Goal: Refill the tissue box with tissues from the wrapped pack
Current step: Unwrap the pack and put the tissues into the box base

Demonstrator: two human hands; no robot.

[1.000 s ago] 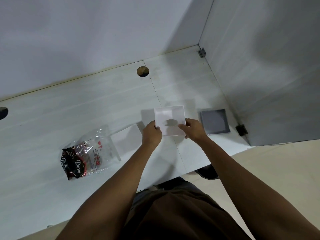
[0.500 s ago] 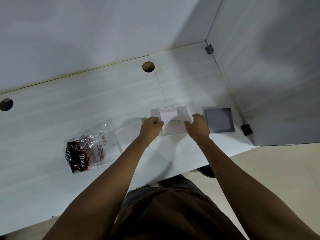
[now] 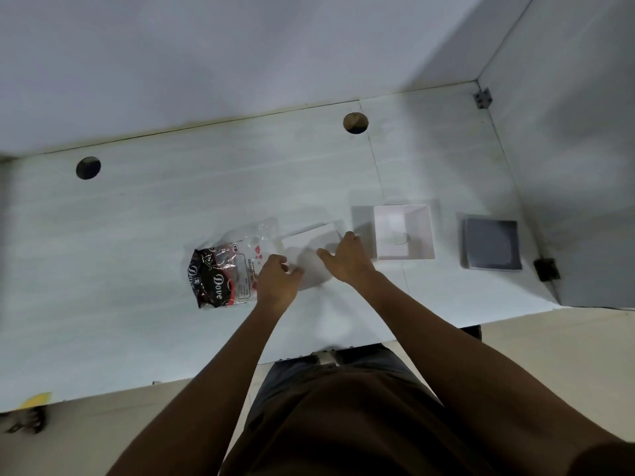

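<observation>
**Inspector:** Status of the tissue box?

**Assistant:** The tissue box (image 3: 403, 232), a white shell with an oval slot, sits on the desk (image 3: 171, 218) to the right of both hands, touched by neither. It looks to be lying open side up, and no tissues are visible in it. A grey square panel (image 3: 491, 243), possibly its base, lies apart, further right.

**Inspector:** And the wrapped pack?

**Assistant:** The white tissue stack (image 3: 311, 245) lies just left of the box. A crumpled clear and dark wrapper (image 3: 226, 269) lies at its left end; whether the stack is fully out of it I cannot tell, as this area is blurred.

**Inspector:** The hands?

**Assistant:** The left hand (image 3: 276, 283) is curled at the near edge of the stack, beside the wrapper, fingers drawn together as if pinching; what it pinches is not clear. The right hand (image 3: 347, 261) rests on the stack's right end, fingers loosely spread; a firm hold cannot be confirmed.

**Inspector:** Progress?

**Assistant:** In my judgement, early to middle. The box stands ready and unfilled. Remaining: free the stack, seat it in the box, close it with the panel.
</observation>
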